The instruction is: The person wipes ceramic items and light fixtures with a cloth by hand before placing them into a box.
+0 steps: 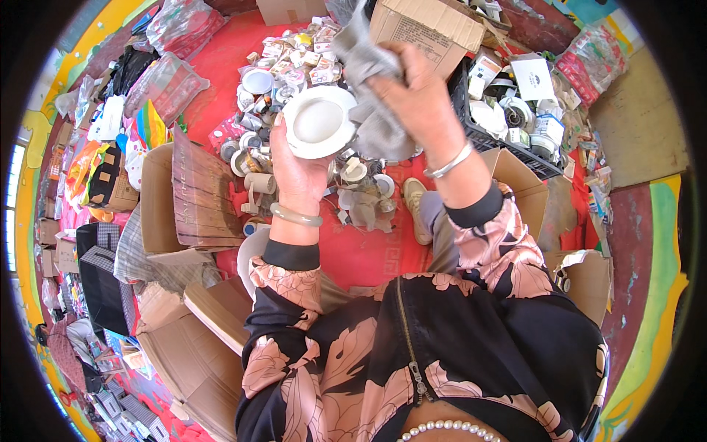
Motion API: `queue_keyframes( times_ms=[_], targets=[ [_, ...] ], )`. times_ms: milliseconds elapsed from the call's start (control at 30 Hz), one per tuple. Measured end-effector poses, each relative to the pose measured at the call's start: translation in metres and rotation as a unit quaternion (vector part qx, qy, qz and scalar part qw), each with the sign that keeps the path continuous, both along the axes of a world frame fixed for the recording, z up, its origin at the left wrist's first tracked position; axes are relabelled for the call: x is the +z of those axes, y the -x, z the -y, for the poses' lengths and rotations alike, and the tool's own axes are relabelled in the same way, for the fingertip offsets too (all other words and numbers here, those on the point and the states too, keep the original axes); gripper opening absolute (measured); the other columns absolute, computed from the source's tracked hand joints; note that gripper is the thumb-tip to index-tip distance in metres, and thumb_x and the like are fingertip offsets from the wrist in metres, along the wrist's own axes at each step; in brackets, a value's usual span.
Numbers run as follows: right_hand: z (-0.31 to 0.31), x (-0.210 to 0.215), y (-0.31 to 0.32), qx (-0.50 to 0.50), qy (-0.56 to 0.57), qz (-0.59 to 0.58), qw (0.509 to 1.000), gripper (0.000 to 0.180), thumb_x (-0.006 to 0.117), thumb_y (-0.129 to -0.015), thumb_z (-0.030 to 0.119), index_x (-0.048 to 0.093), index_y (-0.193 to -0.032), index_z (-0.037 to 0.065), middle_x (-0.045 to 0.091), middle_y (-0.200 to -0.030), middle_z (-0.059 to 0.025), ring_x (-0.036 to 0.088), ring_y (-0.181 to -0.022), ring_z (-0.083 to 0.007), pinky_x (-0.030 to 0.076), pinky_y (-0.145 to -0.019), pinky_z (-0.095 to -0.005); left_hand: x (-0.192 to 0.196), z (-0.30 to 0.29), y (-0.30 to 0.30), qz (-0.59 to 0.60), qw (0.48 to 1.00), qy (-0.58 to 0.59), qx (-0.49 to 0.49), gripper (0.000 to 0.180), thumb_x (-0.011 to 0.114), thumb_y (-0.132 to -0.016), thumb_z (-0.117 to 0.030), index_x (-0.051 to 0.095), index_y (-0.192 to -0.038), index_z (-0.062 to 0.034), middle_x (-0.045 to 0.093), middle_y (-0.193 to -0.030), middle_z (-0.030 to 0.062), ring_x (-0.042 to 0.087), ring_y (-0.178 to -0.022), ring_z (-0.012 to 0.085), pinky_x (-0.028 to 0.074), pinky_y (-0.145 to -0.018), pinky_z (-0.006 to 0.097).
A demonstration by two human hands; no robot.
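Observation:
A round white downlight (319,122) with a raised rim and frosted centre is held up in my left hand (298,173), thumb along its left edge. Beside it, my right hand (418,94) is closed around a crumpled grey cloth (366,66). The cloth hangs down by the light's right rim; whether the two touch I cannot tell. Below and beyond my hands lies a heap of loose light fittings and small boxes (294,62) on the red floor covering.
A black plastic crate (508,151) full of lamps and boxes stands at the right, by a cardboard box (416,33). Open cartons (195,342) sit close on my left, near a brown wooden-looking box (206,195). Plastic bags (166,88) lie at the far left.

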State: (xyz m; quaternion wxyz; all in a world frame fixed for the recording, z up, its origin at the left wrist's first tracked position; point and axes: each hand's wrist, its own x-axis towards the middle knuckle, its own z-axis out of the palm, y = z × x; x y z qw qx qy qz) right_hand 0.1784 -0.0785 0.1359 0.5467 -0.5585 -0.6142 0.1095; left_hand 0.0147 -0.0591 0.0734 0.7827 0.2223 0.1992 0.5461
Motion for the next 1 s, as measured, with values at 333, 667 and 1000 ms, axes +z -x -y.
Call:
queue_keyframes(
  times_ms=[333,667,1000],
  targets=[
    [-0.005,-0.028,0.012,-0.006,-0.033,0.129,0.991,0.026,0.063,-0.066,0.006,0.061,-0.091,0.002,0.057,-0.087,-0.0171,0.055,-0.081,-0.0352,0.046,-0.072,-0.0384,-0.012,0.007,-0.001,-0.05,0.995,-0.089,-0.018,0.051,0.049,-0.086,-0.038,0.042,-0.124,-0.0055,0.051,-0.119,0.0084,0.05,-0.109,0.022,0.041,-0.091,0.04],
    [-0.003,-0.022,0.019,0.266,-0.024,0.042,0.963,0.03,0.058,-0.073,0.0,0.06,-0.103,0.003,0.057,-0.101,-0.0109,0.056,-0.092,-0.0228,0.043,-0.082,-0.0285,-0.021,0.003,0.0,-0.092,0.985,-0.134,-0.05,0.06,0.056,-0.083,-0.041,0.038,-0.126,-0.0036,0.045,-0.124,0.0061,0.044,-0.116,0.0204,0.034,-0.1,0.036],
    [0.013,0.026,-0.031,0.361,0.259,-0.064,0.893,0.022,0.062,-0.073,0.009,0.062,-0.093,0.0,0.063,-0.075,-0.0019,0.055,-0.072,-0.0059,0.045,-0.065,-0.0222,-0.005,0.0,0.007,-0.007,0.994,-0.101,0.038,0.07,0.056,-0.077,-0.054,0.04,-0.127,-0.0068,0.048,-0.123,0.009,0.048,-0.112,0.0254,0.038,-0.096,0.041]
  ],
)
